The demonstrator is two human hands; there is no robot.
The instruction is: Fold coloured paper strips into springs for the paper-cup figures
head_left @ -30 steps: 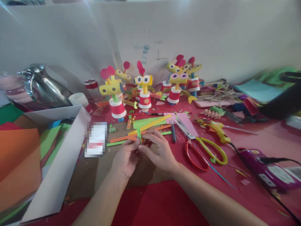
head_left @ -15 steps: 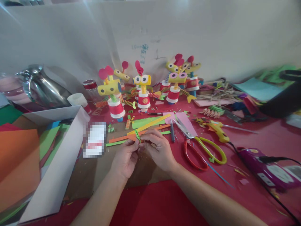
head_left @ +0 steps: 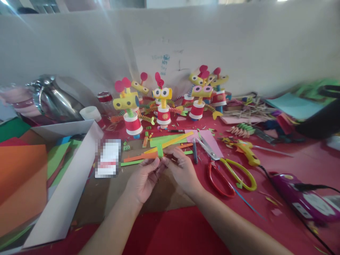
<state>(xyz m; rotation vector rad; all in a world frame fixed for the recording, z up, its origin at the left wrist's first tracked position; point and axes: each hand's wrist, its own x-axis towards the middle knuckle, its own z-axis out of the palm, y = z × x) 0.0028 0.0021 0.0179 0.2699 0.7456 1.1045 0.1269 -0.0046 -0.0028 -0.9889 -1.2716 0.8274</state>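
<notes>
My left hand [head_left: 145,179] and my right hand [head_left: 183,170] meet over a brown board [head_left: 117,196], thumbs side by side. Pinched between them is a green paper strip [head_left: 160,150], its flat face now showing, with an orange paper strip [head_left: 148,155] running off to the left from the same spot. The fingertips hide where the two strips meet. Just beyond lie a yellow paper strip [head_left: 176,140], a wider green paper piece [head_left: 154,141] and a thin green strip [head_left: 131,162].
Scissors [head_left: 216,157] with red and yellow handles lie right, beside a blue pen [head_left: 195,152]. Farther right are a yellow glue gun [head_left: 248,152] and a purple power strip [head_left: 294,194]. Several paper-cup figures [head_left: 163,115] stand behind. A white box [head_left: 62,187] of coloured paper is left.
The green strip has turned from edge-on to showing its flat face, and the orange strip now shows to its left. Both hands stay close together. The view has tilted up slightly.
</notes>
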